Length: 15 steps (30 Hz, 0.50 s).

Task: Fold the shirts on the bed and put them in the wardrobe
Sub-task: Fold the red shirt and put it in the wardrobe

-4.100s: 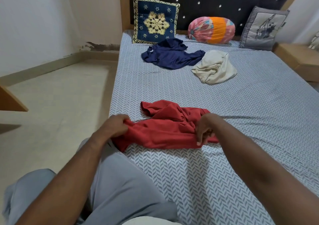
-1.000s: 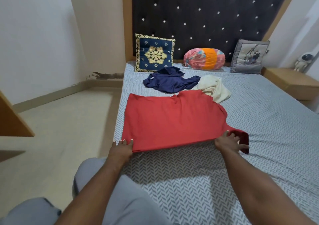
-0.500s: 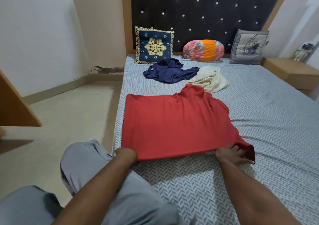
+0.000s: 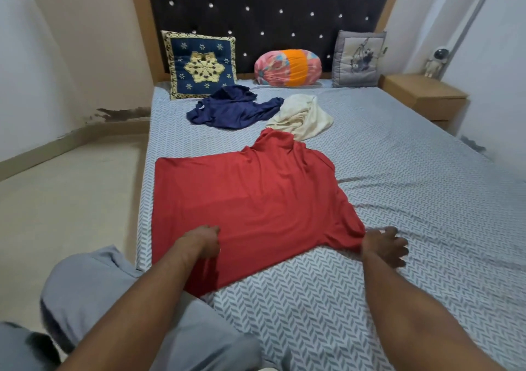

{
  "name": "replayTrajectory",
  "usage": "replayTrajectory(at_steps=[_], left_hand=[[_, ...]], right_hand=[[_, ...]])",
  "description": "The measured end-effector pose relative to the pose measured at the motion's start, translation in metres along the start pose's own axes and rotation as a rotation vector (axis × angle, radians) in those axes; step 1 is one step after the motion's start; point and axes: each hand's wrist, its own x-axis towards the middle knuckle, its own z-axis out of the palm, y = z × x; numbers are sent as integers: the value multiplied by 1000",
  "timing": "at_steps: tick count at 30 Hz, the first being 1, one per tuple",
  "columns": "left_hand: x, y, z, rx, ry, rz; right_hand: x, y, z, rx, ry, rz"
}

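A red shirt [image 4: 256,200] lies spread flat on the bed [image 4: 398,185], near its left edge; a navy shirt [image 4: 230,110] and a cream shirt [image 4: 301,117] sit crumpled beyond. The left hand [image 4: 202,241], at the hem's corner half a second ago, now rests curled on the cloth, grip unclear. The right hand [image 4: 384,245] lies open, fingers spread, at the shirt's right corner. Cushions [image 4: 200,63] line the headboard [image 4: 270,9].

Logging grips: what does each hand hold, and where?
Left hand pinches the red shirt by its near side; right hand, fingers spread at the sleeve, holds nothing.
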Motion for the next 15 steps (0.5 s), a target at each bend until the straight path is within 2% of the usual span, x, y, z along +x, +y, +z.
replayTrajectory(at_steps=[2, 4, 7, 9, 12, 13, 15], left_hand=[[13, 9, 4, -51, -46, 48], [23, 15, 6, -71, -23, 81], [33, 25, 13, -65, -17, 129], [37, 29, 17, -53, -33, 141], [48, 33, 15, 19, -32, 118], [48, 33, 12, 41, -11, 97], [53, 37, 3, 69, 19, 74]], right_hand=[[15, 1, -1, -37, -198, 45], [24, -2, 6, -44, -361, 24], [33, -9, 16, -16, -468, -21], [30, -15, 11, 39, -434, 23], [21, -14, -11, 240, -173, 126], [18, -8, -16, 270, -106, 176], [11, 3, -18, 227, -74, 269]])
